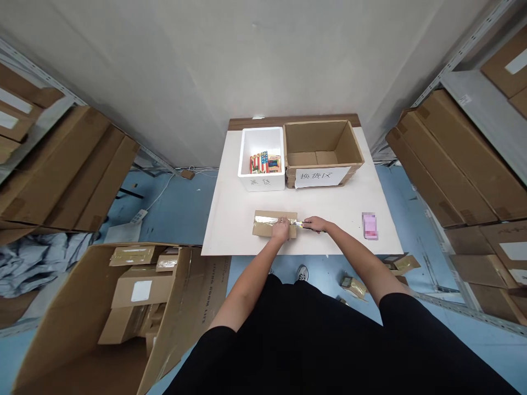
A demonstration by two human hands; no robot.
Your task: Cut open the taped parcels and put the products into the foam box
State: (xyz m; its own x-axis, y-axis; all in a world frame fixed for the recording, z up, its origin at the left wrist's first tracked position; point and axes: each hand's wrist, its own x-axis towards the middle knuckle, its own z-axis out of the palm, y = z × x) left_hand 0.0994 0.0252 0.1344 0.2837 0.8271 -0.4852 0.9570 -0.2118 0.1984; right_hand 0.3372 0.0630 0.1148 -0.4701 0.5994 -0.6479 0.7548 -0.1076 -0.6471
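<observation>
Small cardboard box [263, 229] lies at the near edge of the white table [222, 219], left of centre, its long side running left to right, clear tape [265, 220] shining on top. Your left hand [281, 227] is on the box toward its right end, fingers bent; you cannot tell from this view whether they grip it or only press. Your right hand [315, 224], just right of the box, has its fingers closed around a cutter [307, 225], which points left at the box's right end. Beyond the box, at the far side, you have a white bin [263, 183] holding colourful packets [259, 163] and, touching on its right, an open carton [350, 176]. A blurred pink item [370, 226] lies near right.
</observation>
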